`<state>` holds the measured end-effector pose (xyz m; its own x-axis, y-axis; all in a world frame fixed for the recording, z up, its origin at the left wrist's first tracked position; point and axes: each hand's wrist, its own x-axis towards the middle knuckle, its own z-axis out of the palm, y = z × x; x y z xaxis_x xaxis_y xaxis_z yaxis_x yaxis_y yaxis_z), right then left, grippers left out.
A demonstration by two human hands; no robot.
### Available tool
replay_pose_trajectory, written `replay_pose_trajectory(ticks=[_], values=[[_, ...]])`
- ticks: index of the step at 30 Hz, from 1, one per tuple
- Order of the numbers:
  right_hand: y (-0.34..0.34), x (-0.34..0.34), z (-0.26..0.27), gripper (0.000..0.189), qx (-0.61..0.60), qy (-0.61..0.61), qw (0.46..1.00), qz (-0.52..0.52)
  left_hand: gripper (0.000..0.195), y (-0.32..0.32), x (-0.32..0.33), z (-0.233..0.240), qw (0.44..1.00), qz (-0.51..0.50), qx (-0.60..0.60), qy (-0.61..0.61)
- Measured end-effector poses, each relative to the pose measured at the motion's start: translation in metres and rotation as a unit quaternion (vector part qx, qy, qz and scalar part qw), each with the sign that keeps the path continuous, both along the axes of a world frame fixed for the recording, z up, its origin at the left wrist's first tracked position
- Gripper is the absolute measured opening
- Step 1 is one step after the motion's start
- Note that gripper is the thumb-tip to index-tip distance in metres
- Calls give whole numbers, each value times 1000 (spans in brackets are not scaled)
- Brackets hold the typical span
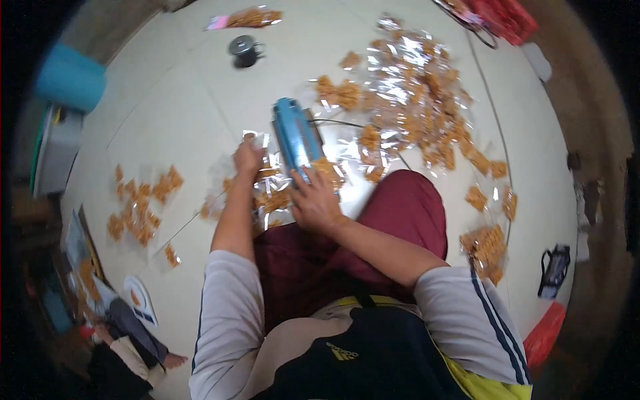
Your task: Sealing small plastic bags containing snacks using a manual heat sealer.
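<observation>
A blue impulse heat sealer [296, 135] with a dark cord stands on the tiled floor before me. My right hand [316, 202] rests at its near end, fingertips on its blue arm, beside a clear plastic bag of orange-brown snacks [327, 172]. My left hand [249, 157] is left of the sealer, at the upper edge of some clear plastic; whether its fingers grip the plastic is not plain. Filled snack bags [272, 200] lie between my forearms, close to my folded legs.
A big heap of snack bags [415, 100] spreads at the right; a smaller group [140, 210] lies left. A lidded dark mug [245, 50] and a snack packet [255, 18] stand farther off. A kitchen scale [140, 300] is near another person [135, 345] at lower left.
</observation>
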<state>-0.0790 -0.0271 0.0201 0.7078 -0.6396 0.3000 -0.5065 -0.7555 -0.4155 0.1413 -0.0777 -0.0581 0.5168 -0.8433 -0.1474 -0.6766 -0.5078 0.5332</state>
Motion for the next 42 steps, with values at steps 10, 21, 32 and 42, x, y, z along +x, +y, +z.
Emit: replay_pose_trajectory(ticks=[10,21,32,42], values=[[1,-7,6,25,-8,-53,998,-20,16,14,15,63,993,-19,-109,37],[2,-3,10,25,1,56,998,-26,18,86,-22,146,961,46,-186,198],[-42,5,52,39,432,-471,767,-53,13,166,-56,110,963,-31,-103,249],[-64,-33,-49,42,505,-213,826,-131,14,127,-129,113,821,-19,134,554]])
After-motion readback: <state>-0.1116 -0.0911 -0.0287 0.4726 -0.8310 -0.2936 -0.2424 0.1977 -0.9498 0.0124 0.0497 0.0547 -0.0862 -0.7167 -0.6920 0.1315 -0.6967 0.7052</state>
